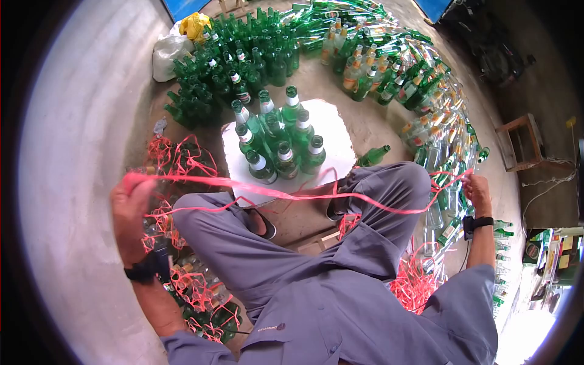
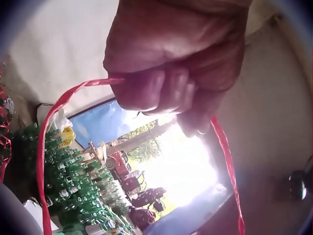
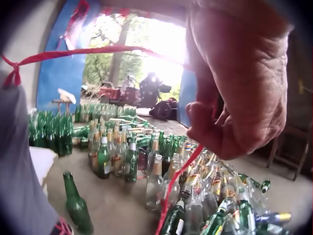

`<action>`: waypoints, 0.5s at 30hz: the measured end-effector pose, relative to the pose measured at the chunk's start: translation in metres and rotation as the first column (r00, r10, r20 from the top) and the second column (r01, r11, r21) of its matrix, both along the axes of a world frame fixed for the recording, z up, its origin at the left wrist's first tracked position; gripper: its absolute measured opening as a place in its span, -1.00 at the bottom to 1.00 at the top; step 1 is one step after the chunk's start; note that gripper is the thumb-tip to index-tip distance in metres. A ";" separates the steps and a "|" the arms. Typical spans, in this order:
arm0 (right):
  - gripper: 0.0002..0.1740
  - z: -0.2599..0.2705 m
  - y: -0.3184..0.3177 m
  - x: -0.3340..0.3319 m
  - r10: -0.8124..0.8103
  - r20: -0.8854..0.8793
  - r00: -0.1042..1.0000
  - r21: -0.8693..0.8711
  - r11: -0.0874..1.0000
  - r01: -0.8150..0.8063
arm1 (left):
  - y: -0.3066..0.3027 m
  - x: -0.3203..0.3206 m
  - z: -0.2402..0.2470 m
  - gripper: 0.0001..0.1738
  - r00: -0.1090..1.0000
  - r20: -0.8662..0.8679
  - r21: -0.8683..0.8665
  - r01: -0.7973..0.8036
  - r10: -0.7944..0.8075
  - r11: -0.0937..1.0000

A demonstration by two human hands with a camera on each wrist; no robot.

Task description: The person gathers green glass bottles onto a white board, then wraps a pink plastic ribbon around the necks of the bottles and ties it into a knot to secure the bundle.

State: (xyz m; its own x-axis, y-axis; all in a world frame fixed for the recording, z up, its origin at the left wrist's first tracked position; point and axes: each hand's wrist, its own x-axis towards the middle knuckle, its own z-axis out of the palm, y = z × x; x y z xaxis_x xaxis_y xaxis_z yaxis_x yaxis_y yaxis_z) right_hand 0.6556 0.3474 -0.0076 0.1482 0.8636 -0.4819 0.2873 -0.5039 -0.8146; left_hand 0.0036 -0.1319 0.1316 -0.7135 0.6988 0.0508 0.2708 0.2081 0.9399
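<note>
currently, my left hand point(image 1: 132, 210) and right hand point(image 1: 478, 190) each grip the pink ribbon point(image 1: 286, 195); seen from above, it crosses the white table's point(image 1: 336, 137) near edge, green bottles point(image 1: 285, 159) standing there.

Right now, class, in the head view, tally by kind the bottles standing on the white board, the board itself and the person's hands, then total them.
Green bottles: 9
White board: 1
Left hand and right hand: 2
Total: 12
</note>
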 end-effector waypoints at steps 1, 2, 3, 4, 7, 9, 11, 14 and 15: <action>-0.80 -0.008 0.003 0.000 0.005 -0.002 1.000 -0.002 1.000 -0.005 | 0.028 0.031 0.014 -0.86 0.995 -0.095 -0.130 -0.018 0.005 0.991; -0.79 -0.020 0.007 -0.001 0.352 0.406 0.843 0.257 0.842 -0.475 | 0.041 0.040 0.010 -0.87 0.989 -0.110 -0.162 0.076 -0.095 0.984; -0.78 -0.027 0.010 -0.002 0.419 0.789 0.449 0.256 0.439 -0.861 | 0.052 0.047 0.000 -0.88 0.973 -0.123 -0.194 0.170 -0.196 0.966; -0.82 -0.007 0.000 -0.039 0.360 0.867 0.345 0.157 0.459 -0.875 | 0.063 0.059 -0.007 -0.88 0.962 -0.082 -0.215 0.239 -0.261 0.947; -0.62 0.060 -0.084 -0.165 0.583 0.284 0.761 0.407 0.646 -0.646 | 0.096 0.102 -0.030 -0.89 0.901 0.123 -0.209 0.433 -0.416 0.877; -0.55 0.080 -0.142 -0.219 0.756 0.099 0.646 0.474 0.535 -0.699 | 0.112 0.133 -0.036 -0.86 0.838 0.166 -0.216 0.545 -0.519 0.811; -0.44 0.100 -0.191 -0.260 0.888 0.228 0.399 0.493 0.248 -0.834 | 0.123 0.152 -0.040 -0.81 0.748 -0.045 -0.232 0.637 -0.662 0.736; -0.38 0.090 -0.225 -0.293 0.986 0.071 0.153 0.516 0.095 -0.852 | 0.128 0.164 -0.042 -0.78 0.737 -0.106 -0.193 0.643 -0.667 0.741; -0.39 0.088 -0.228 -0.298 0.996 0.004 0.092 0.452 0.080 -0.888 | 0.127 0.163 -0.041 -0.77 0.734 -0.108 -0.176 0.649 -0.670 0.740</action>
State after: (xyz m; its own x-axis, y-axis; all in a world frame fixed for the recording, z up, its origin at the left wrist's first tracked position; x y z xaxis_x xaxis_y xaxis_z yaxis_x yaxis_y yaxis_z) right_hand 0.3579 0.1195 0.0802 -0.9703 0.2387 -0.0389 0.1076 0.2821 -0.9533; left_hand 0.1669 -0.0050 0.0902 -0.0604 0.9982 0.0041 0.5202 0.0280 0.8536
